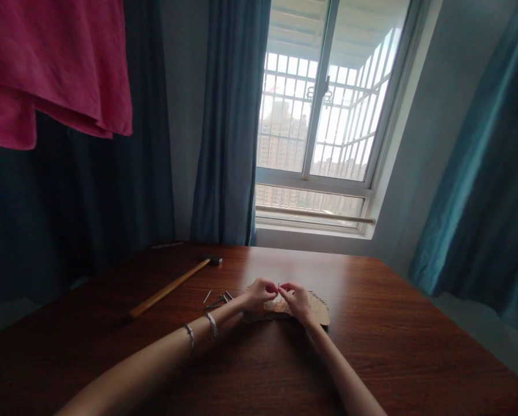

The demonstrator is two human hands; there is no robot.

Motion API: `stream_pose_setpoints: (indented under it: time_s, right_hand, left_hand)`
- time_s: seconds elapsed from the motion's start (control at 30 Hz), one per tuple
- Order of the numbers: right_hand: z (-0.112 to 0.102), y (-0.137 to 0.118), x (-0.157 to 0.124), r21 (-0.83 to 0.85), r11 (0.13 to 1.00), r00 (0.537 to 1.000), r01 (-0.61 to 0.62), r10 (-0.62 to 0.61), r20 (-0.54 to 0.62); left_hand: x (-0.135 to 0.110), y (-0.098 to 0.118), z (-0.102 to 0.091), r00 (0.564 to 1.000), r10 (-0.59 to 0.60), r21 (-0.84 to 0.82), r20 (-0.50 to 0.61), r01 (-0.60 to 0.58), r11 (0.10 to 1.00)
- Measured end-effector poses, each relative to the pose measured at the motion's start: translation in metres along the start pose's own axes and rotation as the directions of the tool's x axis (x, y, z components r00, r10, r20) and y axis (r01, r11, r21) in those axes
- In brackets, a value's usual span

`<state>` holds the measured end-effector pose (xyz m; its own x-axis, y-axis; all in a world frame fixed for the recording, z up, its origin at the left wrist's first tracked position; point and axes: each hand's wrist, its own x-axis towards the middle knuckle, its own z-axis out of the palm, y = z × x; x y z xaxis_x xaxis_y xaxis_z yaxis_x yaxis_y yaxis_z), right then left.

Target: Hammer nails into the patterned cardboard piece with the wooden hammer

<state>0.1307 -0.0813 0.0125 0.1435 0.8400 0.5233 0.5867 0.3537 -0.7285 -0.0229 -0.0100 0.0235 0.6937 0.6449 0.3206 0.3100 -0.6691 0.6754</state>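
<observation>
My left hand (261, 293) and my right hand (297, 299) meet fingertip to fingertip above a pale brown board (321, 313) that looks full of small holes. Both are closed in a pinch around a thin, dark, nail-like piece (278, 285), which stands roughly upright. Its lower end is hidden by the fingers. The board lies flat on the table, its far edge notched or toothed, and my hands cover much of its middle. Just left of my left hand lie several loose metal nails (219, 300), partly behind my wrist.
On the left of the brown wooden table (397, 341) lies a hammer (170, 289), wooden handle toward me. A thin strip (167, 245) lies near the back left edge. Blue curtains (228, 127) and a window (323, 104) stand behind; pink cloth (55, 69) hangs upper left.
</observation>
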Motion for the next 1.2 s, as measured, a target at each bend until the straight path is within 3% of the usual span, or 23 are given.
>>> stream_pose_setpoints:
  time_s: [0.17, 0.27, 0.37, 0.57, 0.93, 1.2]
  right_hand:
    - [0.002, 0.007, 0.005, -0.013, 0.999, 1.000, -0.030, 0.030, -0.010]
    - [0.004, 0.011, 0.008, -0.009, 0.999, 0.999, -0.039, 0.039, -0.012]
    - [0.006, 0.013, 0.010, -0.009, 0.999, 0.999, -0.038, 0.037, -0.004]
    - [0.009, 0.012, 0.011, -0.022, 1.000, 1.000, -0.014, 0.014, 0.014]
    - [0.014, 0.015, 0.010, -0.024, 1.000, 1.000, -0.003, 0.003, 0.001]
    - [0.016, 0.014, 0.009, -0.023, 1.000, 1.000, -0.009, 0.009, 0.009]
  left_hand:
    - [0.005, -0.009, -0.010, 0.999, -0.010, -0.002, 0.039, 0.010, 1.000]
    - [0.011, -0.019, -0.009, 0.988, -0.090, 0.023, -0.123, 0.093, 0.995]
    - [0.018, -0.028, -0.001, 0.946, -0.190, -0.007, -0.264, 0.195, 0.981]
    - [0.021, -0.025, 0.012, 0.944, -0.234, -0.010, -0.233, 0.239, 0.971]
    - [0.015, -0.019, 0.014, 0.916, -0.286, 0.010, -0.280, 0.301, 0.954]
    - [0.012, -0.021, 0.015, 0.919, -0.261, -0.036, -0.295, 0.262, 0.964]
